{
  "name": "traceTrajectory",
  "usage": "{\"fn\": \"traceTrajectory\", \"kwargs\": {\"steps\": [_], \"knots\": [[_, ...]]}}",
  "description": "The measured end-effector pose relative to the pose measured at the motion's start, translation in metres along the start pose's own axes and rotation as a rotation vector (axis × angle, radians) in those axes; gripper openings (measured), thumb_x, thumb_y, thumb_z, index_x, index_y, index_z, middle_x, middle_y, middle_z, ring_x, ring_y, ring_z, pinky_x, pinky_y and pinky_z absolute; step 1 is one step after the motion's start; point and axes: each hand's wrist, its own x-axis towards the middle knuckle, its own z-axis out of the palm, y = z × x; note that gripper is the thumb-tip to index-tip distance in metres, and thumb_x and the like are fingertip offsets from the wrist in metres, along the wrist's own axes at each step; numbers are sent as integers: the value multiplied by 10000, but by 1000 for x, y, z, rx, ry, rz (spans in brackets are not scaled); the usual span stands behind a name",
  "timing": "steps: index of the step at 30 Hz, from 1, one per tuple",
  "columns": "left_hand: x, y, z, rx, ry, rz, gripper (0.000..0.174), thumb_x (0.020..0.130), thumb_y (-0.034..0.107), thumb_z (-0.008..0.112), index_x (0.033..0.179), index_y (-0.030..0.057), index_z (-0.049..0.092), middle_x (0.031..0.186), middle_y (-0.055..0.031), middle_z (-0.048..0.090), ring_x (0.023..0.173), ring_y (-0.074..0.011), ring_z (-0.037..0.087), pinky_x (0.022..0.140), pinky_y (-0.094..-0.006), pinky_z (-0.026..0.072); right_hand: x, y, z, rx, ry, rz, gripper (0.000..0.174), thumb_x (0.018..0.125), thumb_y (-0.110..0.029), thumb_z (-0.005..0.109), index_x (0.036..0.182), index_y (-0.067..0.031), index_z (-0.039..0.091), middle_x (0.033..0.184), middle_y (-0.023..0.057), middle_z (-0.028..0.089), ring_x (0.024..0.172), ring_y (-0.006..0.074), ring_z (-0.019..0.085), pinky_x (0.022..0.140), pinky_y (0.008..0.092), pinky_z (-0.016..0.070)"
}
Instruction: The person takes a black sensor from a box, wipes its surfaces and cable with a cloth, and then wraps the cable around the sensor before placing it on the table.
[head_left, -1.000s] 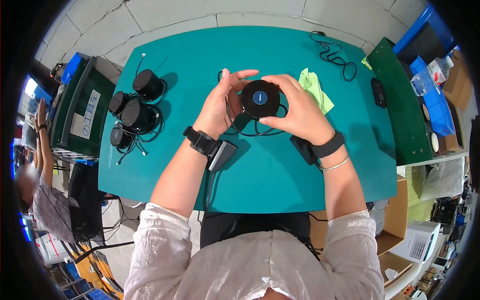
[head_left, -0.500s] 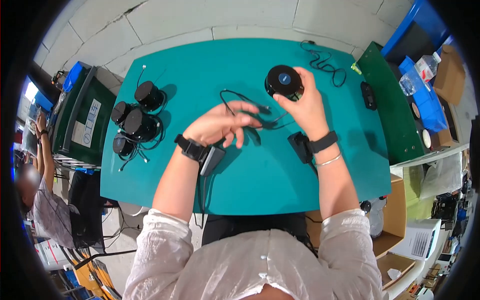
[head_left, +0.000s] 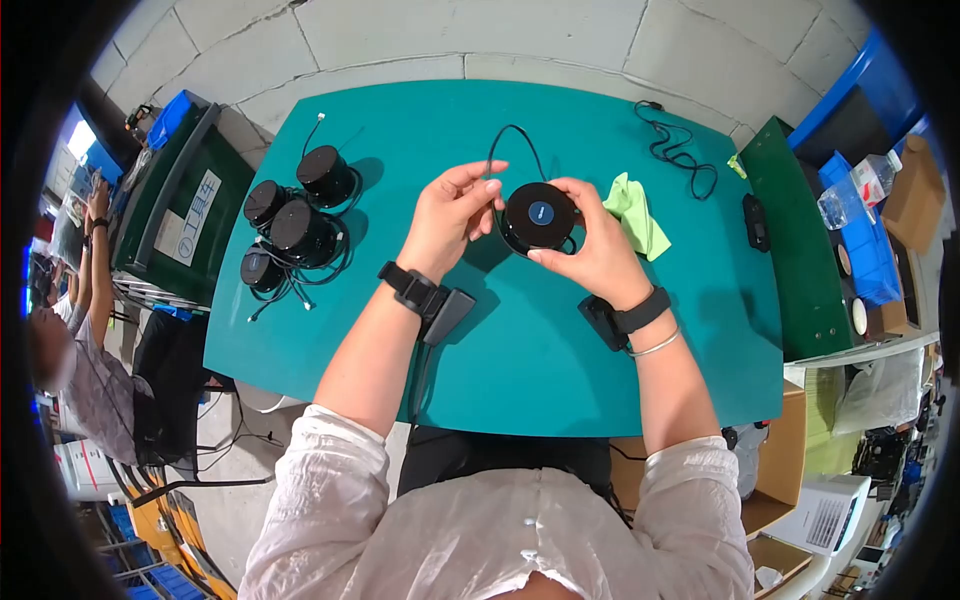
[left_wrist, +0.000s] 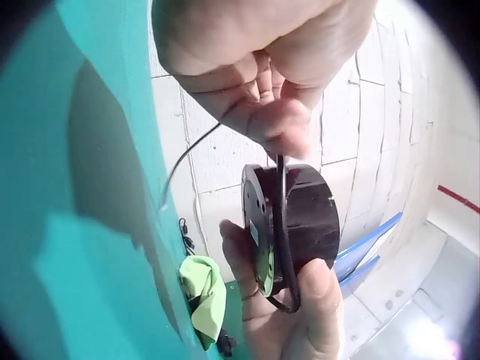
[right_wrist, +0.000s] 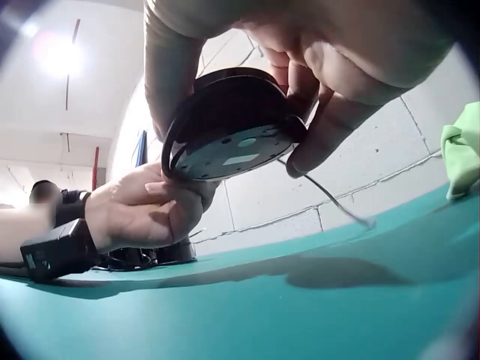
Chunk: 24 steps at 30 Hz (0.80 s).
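Note:
My right hand (head_left: pixel 605 250) grips a round black device (head_left: pixel 540 215) by its side, thumb at the near edge and fingers at the far edge. A blue round label marks its top; in the right wrist view its flat underside (right_wrist: pixel 244 154) shows small holes and a pale sticker. The device hangs above the table. Just left of it, my left hand (head_left: pixel 447 218) pinches the device's black cable (left_wrist: pixel 282 202) between thumb and fingers. That cable runs along the device's side, and its thin free end (left_wrist: pixel 184 157) loops out beyond the left hand.
Several similar black devices (head_left: pixel 303 232) with coiled cables stand on the left of the green table (head_left: pixel 480 390). A light green cloth (head_left: pixel 637 215) lies right of the hands. Farther back are a black cable (head_left: pixel 680 155) and a small black object (head_left: pixel 755 222). Green cabinets flank the table.
The right hand first swung the device away to the right, then brought it back beside the left hand. The left hand's fingers, loosely spread half a second ago, now pinch the cable.

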Motion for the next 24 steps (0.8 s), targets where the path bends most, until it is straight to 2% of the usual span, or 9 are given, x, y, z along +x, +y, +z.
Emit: {"fn": "traceTrajectory", "kwargs": {"steps": [2, 4, 7, 9, 13, 15, 18, 21, 24], "knots": [[2, -3, 5, -8, -1, 0, 310, 961, 130, 576, 1240, -5, 560, 910, -53, 671, 746, -110, 655, 587, -219, 527, 3, -6, -1, 13, -22, -2, 735, 666, -185, 832, 1266, -34, 437, 1203, 161, 565, 1146, 315, 563, 982, 387, 454], [-2, -10, 22, -90, 86, -26, 334, 988, 203, 539, 1255, 6, 566, 1084, -59, 661, 964, -145, 646, 784, -282, 559, 3, -4, 0, -81, -10, -54, 733, 663, -187, 831, 1265, -38, 439, 1211, 162, 559, 1144, 327, 557, 981, 393, 451], [-6, -6, 28, -218, -18, -128, 375, 1012, 257, 483, 1289, 10, 539, 1252, -86, 593, 1135, -180, 582, 946, -347, 515, 2, -6, 0, -183, -6, -85, 734, 656, -198, 829, 1262, -44, 444, 1246, 160, 534, 1141, 358, 536, 984, 410, 445], [-8, 0, 33, -273, -81, -141, 426, 1025, 294, 442, 1343, 14, 489, 1287, -87, 563, 1143, -185, 577, 953, -361, 510, 3, -7, 1, -303, 48, -166, 741, 653, -205, 830, 1264, -42, 444, 1258, 152, 520, 1135, 358, 540, 966, 409, 460], [-14, 3, 35, -269, -158, -135, 483, 981, 256, 536, 1383, 6, 440, 1292, -83, 553, 1154, -179, 569, 951, -348, 505, 0, -14, 1, -394, 72, -129, 775, 627, -289, 857, 1251, -56, 459, 1239, 154, 516, 1109, 358, 550, 892, 408, 499], [-14, 4, 32, -165, -157, -113, 505, 962, 240, 571, 1385, 0, 436, 1281, -83, 559, 1142, -174, 576, 948, -344, 503, 0, -17, -6, -417, 72, -121, 642, 723, -336, 791, 1236, -68, 511, 1233, 149, 523, 1110, 349, 550, 902, 421, 485], [-16, 8, 32, -182, -287, -199, 558, 904, 201, 646, 1376, -16, 441, 1241, -90, 578, 1083, -157, 602, 934, -317, 501, 10, -9, -19, -455, 343, -254, 376, 951, -283, 545, 1268, -82, 560, 1168, 127, 575, 1116, 316, 550, 971, 447, 417], [-17, 7, 31, -172, -355, -193, 593, 881, 192, 671, 1380, -20, 432, 1236, -90, 580, 1086, -159, 598, 942, -318, 495, 12, 12, -15, -344, 181, -271, 387, 949, -269, 557, 1294, -95, 539, 1105, 118, 609, 1064, 312, 556, 948, 435, 416], [-18, 9, 32, -171, -334, -128, 621, 861, 184, 685, 1385, -16, 419, 1257, -99, 564, 1102, -167, 587, 954, -335, 489, 12, 12, -22, -313, 177, -199, 264, 937, -238, 586, 1146, -85, 634, 966, 91, 641, 965, 288, 569, 855, 401, 443]]}}
